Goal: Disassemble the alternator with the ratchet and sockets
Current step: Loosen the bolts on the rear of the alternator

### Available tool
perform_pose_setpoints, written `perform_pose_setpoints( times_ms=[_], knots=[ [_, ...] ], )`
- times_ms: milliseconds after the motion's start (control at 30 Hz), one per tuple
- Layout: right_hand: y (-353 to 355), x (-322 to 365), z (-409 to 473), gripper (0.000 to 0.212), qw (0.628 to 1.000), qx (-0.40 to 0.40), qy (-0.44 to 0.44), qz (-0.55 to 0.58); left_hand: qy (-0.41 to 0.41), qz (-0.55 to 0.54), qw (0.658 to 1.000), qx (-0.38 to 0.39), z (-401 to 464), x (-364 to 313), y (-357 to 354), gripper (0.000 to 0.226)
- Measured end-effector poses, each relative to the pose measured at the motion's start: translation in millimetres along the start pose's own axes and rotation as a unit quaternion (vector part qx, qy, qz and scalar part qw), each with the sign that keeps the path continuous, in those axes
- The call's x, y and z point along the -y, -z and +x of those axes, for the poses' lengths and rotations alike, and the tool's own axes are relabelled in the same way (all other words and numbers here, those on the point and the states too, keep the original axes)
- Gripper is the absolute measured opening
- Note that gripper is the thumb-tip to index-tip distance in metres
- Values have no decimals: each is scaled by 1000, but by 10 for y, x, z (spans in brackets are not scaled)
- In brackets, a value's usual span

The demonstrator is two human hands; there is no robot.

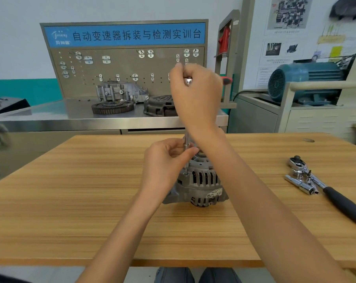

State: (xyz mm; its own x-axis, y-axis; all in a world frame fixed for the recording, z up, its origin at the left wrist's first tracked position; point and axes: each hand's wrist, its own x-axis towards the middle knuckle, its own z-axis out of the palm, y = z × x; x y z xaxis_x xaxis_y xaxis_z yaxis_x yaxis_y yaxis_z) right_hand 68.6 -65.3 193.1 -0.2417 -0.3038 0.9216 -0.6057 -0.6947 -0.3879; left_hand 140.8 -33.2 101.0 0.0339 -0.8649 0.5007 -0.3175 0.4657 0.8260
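A grey alternator [201, 184] stands on the wooden table [91, 190] in front of me. A long chrome extension bar [186, 139] rises upright from a bolt on its top left edge. My right hand [195, 92] grips the small ratchet at the bar's top; its chrome head [187, 81] and red-black handle tip [227, 80] stick out of my fist. My left hand [169, 158] pinches the lower part of the bar just above the alternator. The socket at the bar's foot is small and hard to make out.
A larger ratchet with a black handle [340, 199] and loose chrome sockets and adapters [301, 182] lie on the table's right side. Behind the table stands a steel bench [50, 117] with a gearbox housing, a ring gear and a pegboard.
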Motion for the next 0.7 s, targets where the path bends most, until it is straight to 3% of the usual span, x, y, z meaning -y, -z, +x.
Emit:
perform_pose_setpoints(
  times_ms=[67,167,233,267,333,400,467,500,600,700],
  knots=[
    [43,-30,71,49,986,77,-58,139,9,-12,1000,9,0,-11,6,7],
    [86,-27,141,51,915,180,-158,325,20,-36,999,33,-2,-26,16,12],
    [77,-40,148,55,878,204,-197,385,19,-31,999,28,1,-34,15,11],
    [64,-43,144,54,883,198,-191,381,20,-31,999,26,4,-38,17,10],
    [30,-21,95,52,934,142,-129,302,22,-30,999,22,9,-31,15,10],
    [-3,-11,2,47,994,41,-14,102,9,-17,1000,12,8,-22,10,10],
    [-36,22,-58,37,997,-22,41,-64,5,-6,1000,0,6,-15,-2,11],
    [-36,25,-50,36,997,-17,44,-69,6,-6,1000,-4,5,-15,-4,9],
    [15,-37,72,47,990,96,-20,102,16,-25,1000,3,-1,-27,22,8],
    [77,-93,160,49,929,200,-132,282,27,-34,998,34,-16,-39,44,13]
  ],
)
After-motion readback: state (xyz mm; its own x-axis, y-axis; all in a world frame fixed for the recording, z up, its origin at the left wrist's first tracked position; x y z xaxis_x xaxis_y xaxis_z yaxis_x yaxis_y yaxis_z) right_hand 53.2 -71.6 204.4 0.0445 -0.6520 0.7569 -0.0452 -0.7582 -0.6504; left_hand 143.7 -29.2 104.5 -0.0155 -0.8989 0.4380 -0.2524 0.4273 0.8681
